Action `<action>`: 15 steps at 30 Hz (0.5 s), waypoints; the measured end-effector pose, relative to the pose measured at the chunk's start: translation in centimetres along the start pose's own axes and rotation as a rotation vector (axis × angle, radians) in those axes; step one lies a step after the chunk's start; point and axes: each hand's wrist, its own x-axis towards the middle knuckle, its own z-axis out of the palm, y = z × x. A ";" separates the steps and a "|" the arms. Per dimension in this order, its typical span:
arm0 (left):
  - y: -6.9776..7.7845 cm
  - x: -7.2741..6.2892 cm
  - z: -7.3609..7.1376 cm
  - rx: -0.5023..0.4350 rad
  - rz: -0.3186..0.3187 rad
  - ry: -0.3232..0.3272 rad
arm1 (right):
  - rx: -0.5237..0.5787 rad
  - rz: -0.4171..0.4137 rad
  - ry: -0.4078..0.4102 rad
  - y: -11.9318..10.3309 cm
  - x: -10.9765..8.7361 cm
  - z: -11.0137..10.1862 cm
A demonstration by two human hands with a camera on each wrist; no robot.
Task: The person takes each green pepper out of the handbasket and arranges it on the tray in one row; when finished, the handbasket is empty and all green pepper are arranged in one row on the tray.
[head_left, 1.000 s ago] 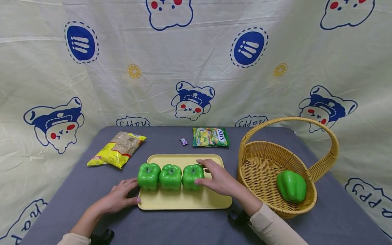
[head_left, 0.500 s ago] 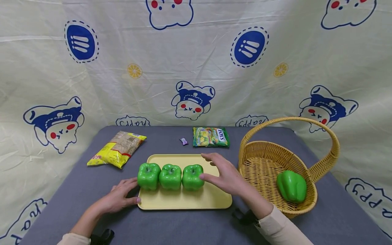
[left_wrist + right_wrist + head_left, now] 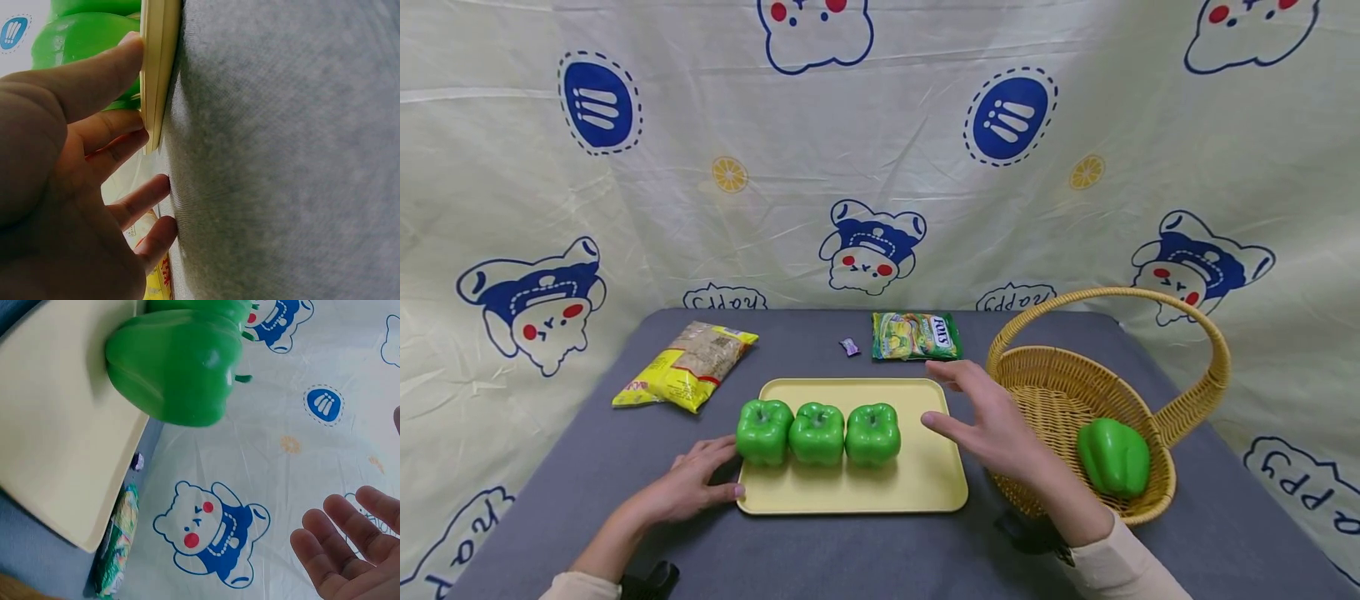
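Three green bell peppers stand in a row on a pale yellow tray [image 3: 850,496]: a left one [image 3: 764,432], a middle one [image 3: 817,434] and a right one [image 3: 872,435]. My left hand [image 3: 688,483] rests at the tray's left end, thumb and fingertips touching its rim, as the left wrist view shows. In the air over the tray's right edge, my right hand [image 3: 988,417] holds nothing; its fingers are spread, apart from the right pepper. Another green bell pepper [image 3: 1114,458] lies in the wicker basket [image 3: 1037,375] on the right.
A yellow bag [image 3: 688,367] of brown contents lies at the back left. Behind the tray are a small purple wrapped sweet [image 3: 849,347] and a green snack packet [image 3: 916,336]. The basket's tall handle [image 3: 1213,358] arches upward. A printed cloth hangs behind the table.
My right hand has let go of the right pepper and moved right, toward the basket. The left hand and the peppers stay where they were.
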 end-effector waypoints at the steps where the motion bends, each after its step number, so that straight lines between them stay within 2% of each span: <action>1: 0.0 0.0 0.0 0.001 -0.002 0.000 | -0.002 -0.002 0.006 0.1 -0.1 -0.1; 15: 0.0 0.0 0.0 -0.002 -0.003 0.001 | -0.016 0.007 0.050 1.3 -1.2 -1.2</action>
